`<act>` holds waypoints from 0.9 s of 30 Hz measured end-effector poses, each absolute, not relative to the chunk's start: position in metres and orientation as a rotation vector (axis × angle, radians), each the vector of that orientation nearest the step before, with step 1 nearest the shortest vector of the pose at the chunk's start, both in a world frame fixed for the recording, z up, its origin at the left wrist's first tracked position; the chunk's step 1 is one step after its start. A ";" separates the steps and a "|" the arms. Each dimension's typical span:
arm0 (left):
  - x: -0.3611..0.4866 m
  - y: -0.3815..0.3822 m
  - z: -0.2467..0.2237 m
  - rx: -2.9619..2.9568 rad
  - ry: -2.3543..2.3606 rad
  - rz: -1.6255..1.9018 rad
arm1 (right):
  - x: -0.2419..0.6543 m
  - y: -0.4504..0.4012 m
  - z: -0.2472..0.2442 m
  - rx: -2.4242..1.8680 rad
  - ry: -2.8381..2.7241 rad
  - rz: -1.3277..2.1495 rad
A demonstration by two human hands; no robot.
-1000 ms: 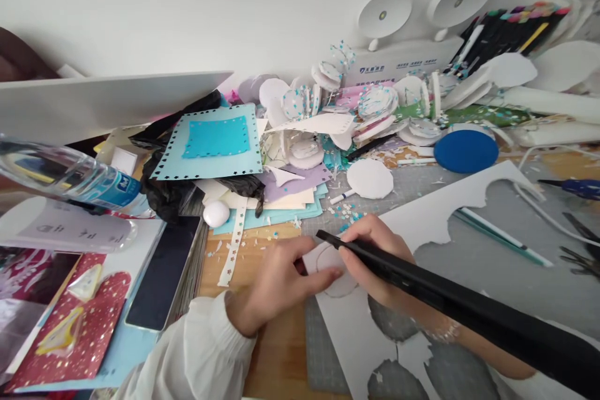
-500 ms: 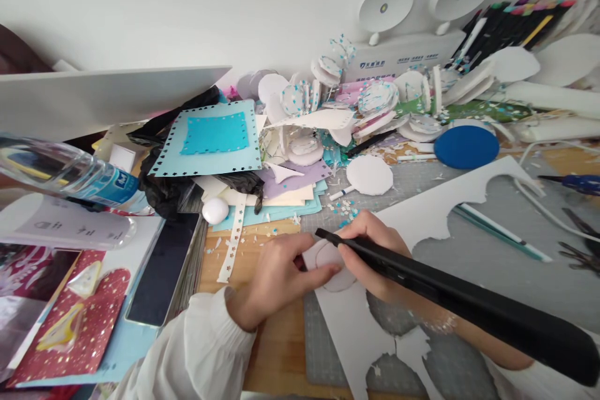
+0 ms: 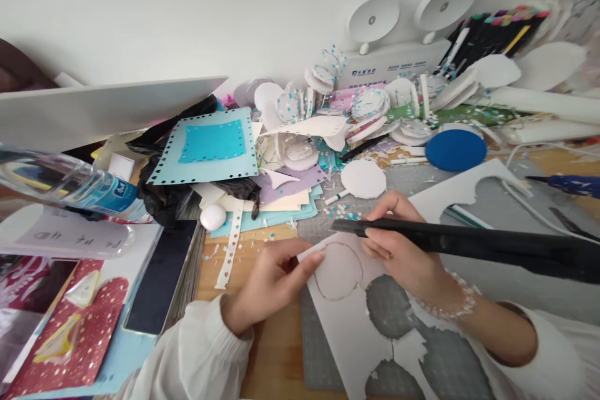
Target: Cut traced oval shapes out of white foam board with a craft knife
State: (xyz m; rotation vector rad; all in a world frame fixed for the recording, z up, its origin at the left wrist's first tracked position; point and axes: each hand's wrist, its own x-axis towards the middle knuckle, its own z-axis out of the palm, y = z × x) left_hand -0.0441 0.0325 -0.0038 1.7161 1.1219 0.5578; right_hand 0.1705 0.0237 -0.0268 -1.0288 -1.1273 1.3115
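Observation:
A white foam sheet (image 3: 337, 331) with round cut-outs lies on the grey cutting mat (image 3: 314, 359); a circle is outlined near its top left corner. My left hand (image 3: 281, 275) pinches the sheet's left edge, thumb on top beside the circle. In my right hand (image 3: 398, 240) is a long black tool (image 3: 492, 250), its narrow tip just above the sheet's top edge, right of the left thumb. The right fingers close around the tool near that tip and also touch the sheet.
Behind the mat are a blue disc (image 3: 455, 150), a white disc (image 3: 363, 179) and a pile of decorated white pieces. A phone (image 3: 162, 278) and a water bottle (image 3: 107, 190) are at the left. A blue-handled tool (image 3: 574, 185) lies at the right.
The black tool has swung to a nearly level angle, and its tip no longer covers the outlined circle. My right hand has shifted right, showing the whole circle and the bracelet.

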 end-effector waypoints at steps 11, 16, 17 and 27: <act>-0.044 0.033 -0.013 1.101 0.867 0.621 | 0.171 0.032 -0.016 -0.794 -0.858 1.493; -0.050 0.037 -0.012 1.086 0.785 0.507 | 0.171 0.034 -0.013 -0.820 -0.846 1.478; -0.050 0.038 -0.010 1.072 0.785 0.471 | 0.171 0.033 -0.013 -0.824 -0.848 1.482; -0.053 0.041 -0.014 0.988 0.795 0.423 | 0.173 0.033 -0.013 -0.860 -0.933 1.480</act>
